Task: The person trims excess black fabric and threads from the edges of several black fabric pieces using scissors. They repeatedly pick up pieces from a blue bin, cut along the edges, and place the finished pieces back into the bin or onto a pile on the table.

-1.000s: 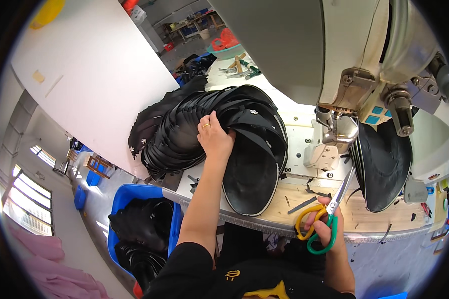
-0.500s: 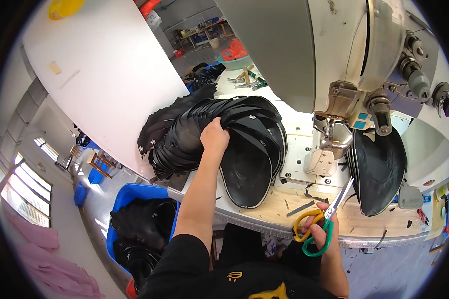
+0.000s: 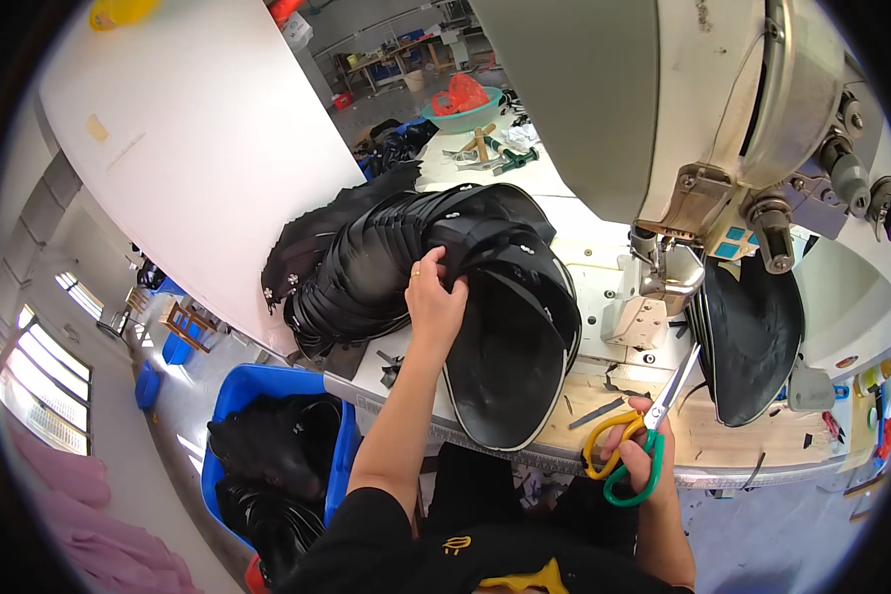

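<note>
Count, head view. Hands: two. Left hand (image 3: pixel 434 297) has its fingers (image 3: pixel 428 269) curled over the stack of black shoe uppers (image 3: pixel 386 262); the pieces in that stack are too many and too overlapped to count. Under the left palm: one large black sole-shaped piece (image 3: pixel 510 371). Scissors (image 3: pixel 643 436): one pair, yellow and green handles, fingers of the right hand (image 3: pixel 648 460) through the loops. Sewing machine (image 3: pixel 663 109): one, above the right fingertips. Beyond the scissor tips: one black piece (image 3: pixel 752 337) visible, possibly more behind. Blue bins (image 3: pixel 267 396): one, below and left of the left hand. Teal bowls (image 3: pixel 460 109): one, far beyond the fingers.
</note>
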Demonstrator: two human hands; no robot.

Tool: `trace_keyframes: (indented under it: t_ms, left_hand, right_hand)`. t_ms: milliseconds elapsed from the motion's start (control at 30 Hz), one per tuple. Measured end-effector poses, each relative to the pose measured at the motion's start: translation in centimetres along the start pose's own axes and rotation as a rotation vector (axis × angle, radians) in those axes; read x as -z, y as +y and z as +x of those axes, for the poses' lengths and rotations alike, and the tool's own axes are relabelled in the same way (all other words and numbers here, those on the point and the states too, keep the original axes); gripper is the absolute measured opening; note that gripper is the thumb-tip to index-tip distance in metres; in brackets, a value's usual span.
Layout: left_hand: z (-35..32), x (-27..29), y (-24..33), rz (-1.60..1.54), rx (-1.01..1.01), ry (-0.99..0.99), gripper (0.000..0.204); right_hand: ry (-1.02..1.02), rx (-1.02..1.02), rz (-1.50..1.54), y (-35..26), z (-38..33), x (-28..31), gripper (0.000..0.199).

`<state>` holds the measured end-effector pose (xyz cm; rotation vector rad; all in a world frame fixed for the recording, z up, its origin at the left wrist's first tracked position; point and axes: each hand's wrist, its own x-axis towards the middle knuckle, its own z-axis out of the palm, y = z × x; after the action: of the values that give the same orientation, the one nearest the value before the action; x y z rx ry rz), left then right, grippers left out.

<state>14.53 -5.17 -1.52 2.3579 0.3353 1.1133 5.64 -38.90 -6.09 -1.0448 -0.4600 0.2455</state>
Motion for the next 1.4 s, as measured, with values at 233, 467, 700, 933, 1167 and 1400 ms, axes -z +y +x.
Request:
trace_keyframes:
  t_ms: [233,467,700,933,1167,1400]
  left_hand:
    - [0.3,-0.8,1.1,0.264,-0.142,0.118,0.072]
    - [0.9,-2.0,-1.1,0.000,0.164,0.001,0.063]
    - [-1.4,1.9,2.9,-0.187,-0.395,0.269,0.049]
    - [-4.0,4.5,4.1,-0.305,-0.714,0.414,0.052]
    - [-5.1,7.2,4.9,-0.274,-0.618,0.494,0.046]
    - [-3.5,13.9,3.8,-1.772,0.112,0.434,0.035]
  right_hand:
    - [0.008,0.001,-0.013,0.0,0.0,0.0,0.056]
    - [-0.011,-0.002,-0.005,0.2,0.1,-0.1,0.055]
    - [-0.005,0.039,-0.022,0.3,0.0,0.0,0.053]
    - [0.160,-0.009,-0.454,-3.6,-0.5,-0.3,0.049]
    - [0.373,0.074,-1.308,-3.8,-0.2,3.1,0.055]
    - [0.223,0.022,-1.387,-3.7,1.1,1.8,0.063]
